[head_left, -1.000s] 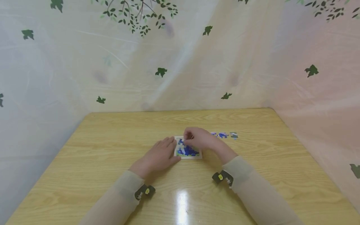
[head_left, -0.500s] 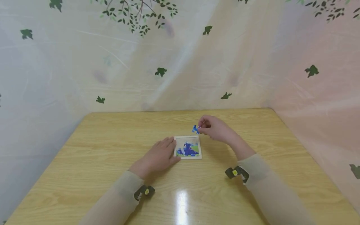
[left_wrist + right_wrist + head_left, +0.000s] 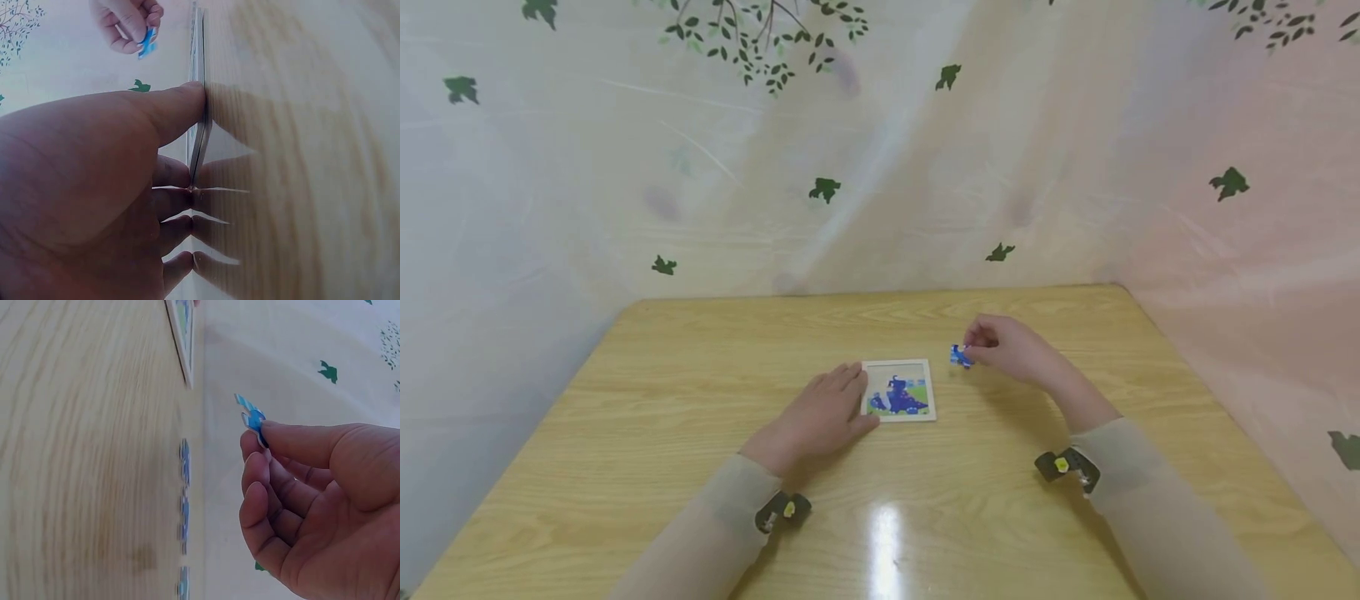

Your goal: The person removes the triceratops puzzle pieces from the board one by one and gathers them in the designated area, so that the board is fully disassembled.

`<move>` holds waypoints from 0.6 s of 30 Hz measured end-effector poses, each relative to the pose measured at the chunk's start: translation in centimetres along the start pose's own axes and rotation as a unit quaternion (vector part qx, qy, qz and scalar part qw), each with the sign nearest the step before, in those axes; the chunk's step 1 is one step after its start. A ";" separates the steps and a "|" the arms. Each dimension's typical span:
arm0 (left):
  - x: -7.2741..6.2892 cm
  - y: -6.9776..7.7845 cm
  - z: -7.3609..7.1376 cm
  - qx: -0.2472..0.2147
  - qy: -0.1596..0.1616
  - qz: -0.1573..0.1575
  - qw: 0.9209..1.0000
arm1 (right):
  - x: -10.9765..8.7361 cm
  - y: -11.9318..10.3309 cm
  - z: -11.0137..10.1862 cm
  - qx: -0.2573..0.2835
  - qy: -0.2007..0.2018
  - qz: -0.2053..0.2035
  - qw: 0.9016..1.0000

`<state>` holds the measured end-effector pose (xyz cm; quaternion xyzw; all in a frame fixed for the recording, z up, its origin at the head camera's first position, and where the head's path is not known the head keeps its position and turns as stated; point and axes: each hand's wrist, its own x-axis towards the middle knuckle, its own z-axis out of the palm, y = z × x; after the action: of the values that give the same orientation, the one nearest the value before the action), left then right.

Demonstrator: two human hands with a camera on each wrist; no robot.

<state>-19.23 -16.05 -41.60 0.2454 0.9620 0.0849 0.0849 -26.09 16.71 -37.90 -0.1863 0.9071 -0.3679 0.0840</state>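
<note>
A puzzle board [image 3: 928, 392] with a white border lies mid-table, its lower part filled by a purple-blue dinosaur picture and its upper part bare. Along its left side rests my left hand [image 3: 817, 417], fingers straight, the thumb [image 3: 184, 97] touching the board's edge in the left wrist view. Right of the board, above the table, my right hand [image 3: 1013, 350] pinches a blue jigsaw piece [image 3: 958, 356] between thumb and forefinger. In the right wrist view this jigsaw piece [image 3: 255, 417] stands tilted, its far end free of the fingertips.
Several loose jigsaw pieces [image 3: 185, 519] lie in a row on the wooden table [image 3: 94, 456] below the right hand; in the head view that hand hides them. A pale curtain [image 3: 737, 192] with leaf prints hangs behind the table's far edge.
My right hand has lifted from over the board and moved right with the blue jigsaw piece in its fingers. The board's upper part now shows. My left hand has stayed in place.
</note>
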 end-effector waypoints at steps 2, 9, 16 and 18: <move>0.0 -0.1 0.1 0.001 0.003 0.001 1.000 | -0.1 0.3 -0.1 0.001 -0.005 0.005 1.000; 0.1 -0.2 0.2 0.001 0.004 0.003 1.000 | -0.1 0.9 -0.2 -0.006 -0.032 0.028 0.999; 0.2 -0.2 0.1 0.001 0.004 0.002 1.000 | 0.2 1.8 0.3 -0.010 -0.053 0.036 0.998; 0.2 -0.2 0.1 0.002 0.003 0.001 1.000 | 0.3 2.1 0.4 -0.015 -0.058 0.036 0.998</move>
<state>-19.48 -16.09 -41.81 0.2466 0.9620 0.0840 0.0813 -26.86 17.72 -39.71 -0.1760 0.9123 -0.3396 0.1463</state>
